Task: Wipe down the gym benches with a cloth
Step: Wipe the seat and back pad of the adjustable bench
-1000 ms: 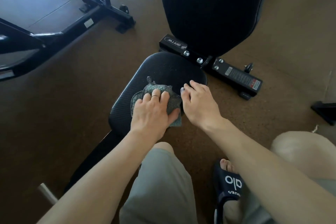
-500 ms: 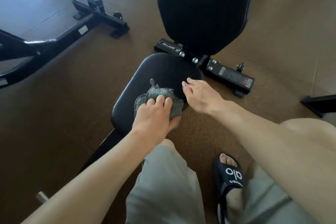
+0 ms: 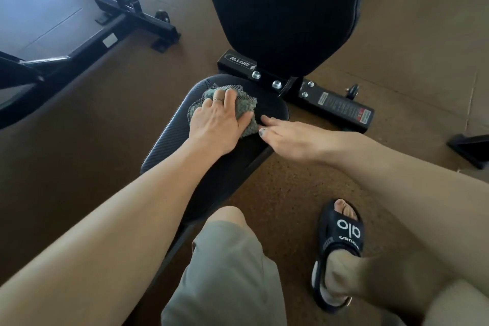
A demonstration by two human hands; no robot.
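A black gym bench has a padded seat (image 3: 172, 140) low in the middle and a raised backrest (image 3: 285, 8) behind it. A grey-green cloth (image 3: 244, 107) lies on the far end of the seat. My left hand (image 3: 215, 120) presses flat on the cloth with its fingers spread and fairly straight, a ring on one finger. My right hand (image 3: 288, 137) rests on the seat's right edge just beside the cloth, fingers extended toward it.
The bench's black base bar (image 3: 333, 103) with a warning label lies on the brown floor behind the seat. Another black frame (image 3: 105, 37) stretches across the left. A dark foot of other equipment (image 3: 471, 145) sits at the right edge. My knee and sandalled foot (image 3: 341, 241) are below.
My left hand has slid the cloth forward along the seat toward the backrest. My right hand stays at the seat's right edge, now beside the cloth's near end.
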